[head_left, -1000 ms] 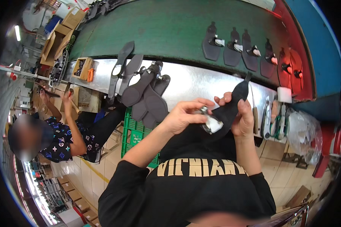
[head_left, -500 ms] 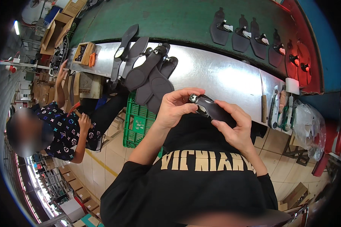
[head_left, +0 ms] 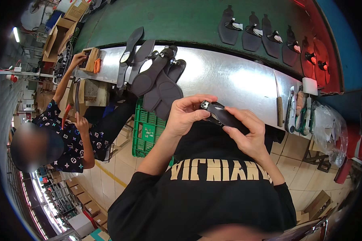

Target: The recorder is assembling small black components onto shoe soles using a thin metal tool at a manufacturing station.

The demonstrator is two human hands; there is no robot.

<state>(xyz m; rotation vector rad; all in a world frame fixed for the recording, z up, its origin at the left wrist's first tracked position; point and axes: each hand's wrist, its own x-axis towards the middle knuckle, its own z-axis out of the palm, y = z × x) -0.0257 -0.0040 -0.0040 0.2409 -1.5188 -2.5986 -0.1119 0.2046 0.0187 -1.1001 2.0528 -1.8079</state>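
Note:
Both my hands hold one dark sandal in front of my chest. My left hand pinches its strap end, beside a shiny silver ornament. Around the sole's other end, the fingers and thumb of my right hand are closed. The part of the sole under my right fingers is hidden. Just beyond my left hand, a heap of dark sandals lies on the metal bench ledge, several of them overhanging its near edge.
Several sandals stand along the green belt, the farthest right under red light. An awl, a utility knife and scissors lie at right beside a plastic bag. A green crate sits below. At left, a co-worker reaches into a wooden box.
The co-worker's raised hand has moved into the wooden box, and their other hand has shifted left. My hands keep the same grip on the sandal. The view has shifted slightly.

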